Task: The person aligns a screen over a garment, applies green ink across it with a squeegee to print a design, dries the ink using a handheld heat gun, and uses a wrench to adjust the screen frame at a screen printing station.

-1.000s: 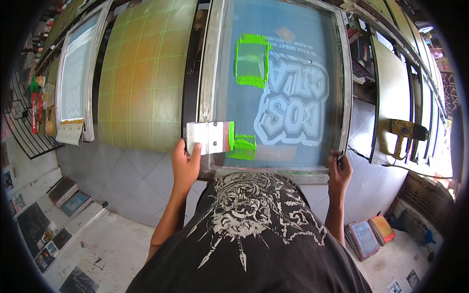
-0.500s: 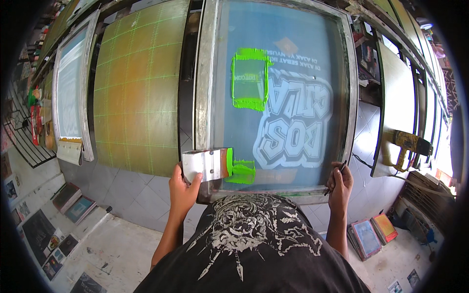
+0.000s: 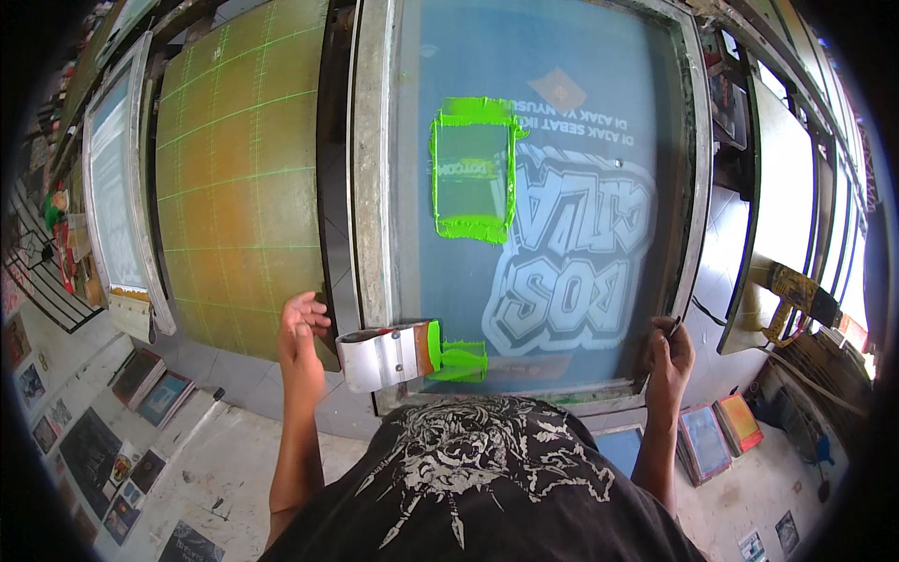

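A silk screen (image 3: 449,281) in a worn frame lies before me, with pale mirrored lettering on blue mesh and a rectangle of bright green ink (image 3: 464,228). A squeegee (image 3: 386,358) with a silvery metal holder and a brown blade rests across the frame's near left edge. Its green-coated blade touches a smaller ink patch (image 3: 463,361). My left hand (image 3: 304,328) is off the squeegee, just left of it, open with fingers apart. At the near right corner of the frame, my right hand (image 3: 670,347) is closed in a pinch on something small and dark.
A yellowish board (image 3: 239,187) with green grid lines lies to the left, and another framed screen (image 3: 117,187) stands beyond it. At the right, a yellow-and-black tool (image 3: 796,295) sits on a pale board (image 3: 782,169). Small framed screens (image 3: 704,445) lie lower right.
My left hand has let go of the squeegee and moved left, its fingers opening. The squeegee stays on the frame's edge. My right hand stays by the near right corner. The view has shifted slightly.
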Motion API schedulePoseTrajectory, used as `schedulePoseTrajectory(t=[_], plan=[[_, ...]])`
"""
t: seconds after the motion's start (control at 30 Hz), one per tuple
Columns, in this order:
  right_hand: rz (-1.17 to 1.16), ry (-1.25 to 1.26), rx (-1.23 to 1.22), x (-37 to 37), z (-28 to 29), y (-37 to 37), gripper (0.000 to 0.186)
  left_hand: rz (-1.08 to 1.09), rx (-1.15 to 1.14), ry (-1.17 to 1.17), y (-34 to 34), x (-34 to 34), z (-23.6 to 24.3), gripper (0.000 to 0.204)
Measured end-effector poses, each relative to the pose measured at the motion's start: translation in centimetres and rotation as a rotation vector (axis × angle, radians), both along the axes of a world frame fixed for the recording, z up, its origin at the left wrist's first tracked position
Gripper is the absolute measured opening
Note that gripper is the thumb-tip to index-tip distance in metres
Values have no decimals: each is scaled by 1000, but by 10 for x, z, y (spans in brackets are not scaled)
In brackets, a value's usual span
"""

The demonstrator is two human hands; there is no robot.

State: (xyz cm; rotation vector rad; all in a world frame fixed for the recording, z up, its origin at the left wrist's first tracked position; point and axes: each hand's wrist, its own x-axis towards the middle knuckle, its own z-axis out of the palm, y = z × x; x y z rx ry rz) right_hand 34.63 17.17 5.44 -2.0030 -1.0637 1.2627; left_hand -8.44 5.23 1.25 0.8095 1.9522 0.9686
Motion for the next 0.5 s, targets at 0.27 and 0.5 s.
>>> schedulePoseTrajectory(t=[0.27, 0.5], plan=[[-66, -227, 101, 73, -7, -4, 14, 7, -22, -133, 12, -9, -9, 55], [-64, -262, 79, 77, -16, -2, 12, 20, 24, -217, 25, -10, -11, 42]])
